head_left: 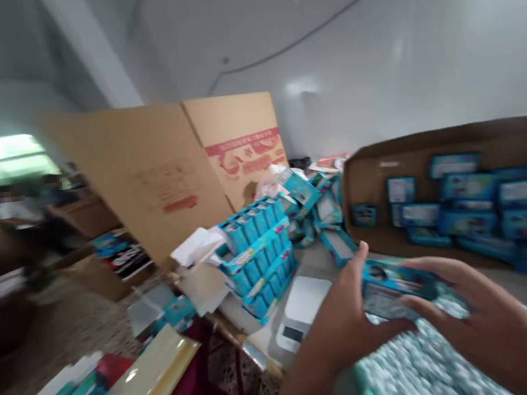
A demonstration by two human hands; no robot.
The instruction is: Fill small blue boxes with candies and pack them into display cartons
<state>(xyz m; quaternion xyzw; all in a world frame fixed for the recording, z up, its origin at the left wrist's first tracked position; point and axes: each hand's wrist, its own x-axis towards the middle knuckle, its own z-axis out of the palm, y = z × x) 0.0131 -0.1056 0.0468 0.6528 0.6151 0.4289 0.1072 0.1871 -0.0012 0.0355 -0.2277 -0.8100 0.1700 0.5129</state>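
Between both hands I hold a small blue printed box (391, 278), tilted, with a greyish side facing me. My left hand (346, 315) grips its left end, thumb pointing up. Around its right side my right hand (471, 307) is closed, fingers along the top and front. Just below is a pale green tub (369, 391) heaped with small white-and-teal wrapped pieces (420, 363). To the left of my left hand lies a white digital scale (302, 310) on the table.
Blue display trays of small boxes (258, 255) stand stacked at the table's left edge. Loose blue boxes (303, 193) pile up behind. A large carton (429, 147) of blue packs is at right. Tall cardboard (157, 184) stands behind; a red stool (203, 382) is lower left. People sit far left.
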